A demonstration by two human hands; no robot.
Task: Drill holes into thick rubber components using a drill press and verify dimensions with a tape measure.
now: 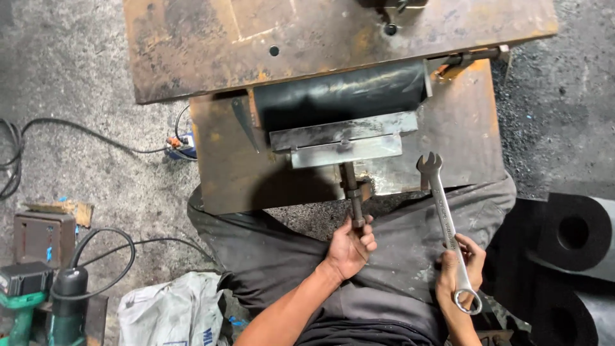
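- The left hand (351, 247) was wrapped around the end of a long dark bolt (353, 195), with its fingers (369, 243) clamped on the bolt's head.
- The bolt stuck out toward the person from under a grey metal clamp piece (343, 140), with a nut partway along it.
- The right hand (462, 272) held a silver wrench (445, 221) low on its handle, with its fingers clamped around it.
- The wrench pointed up and away from the person. Its open end was over the rusty steel plate (461, 122), and its ring end stuck out below the hand.
- The wrench was near the bolt but did not touch it.
- A black roller (339, 96) lay across the plate, just behind the grey clamp piece.
- A bigger rusty plate (192, 45) sat above it, at the top.
- The person's legs in grey trousers (275, 256) were under both hands.
- Black cables (96, 138) ran across the concrete floor on the left.
- A green power tool (25, 301) stood at the bottom left, next to a white bag (173, 311).
- Black rubber tubes (573, 234) lay on the right.
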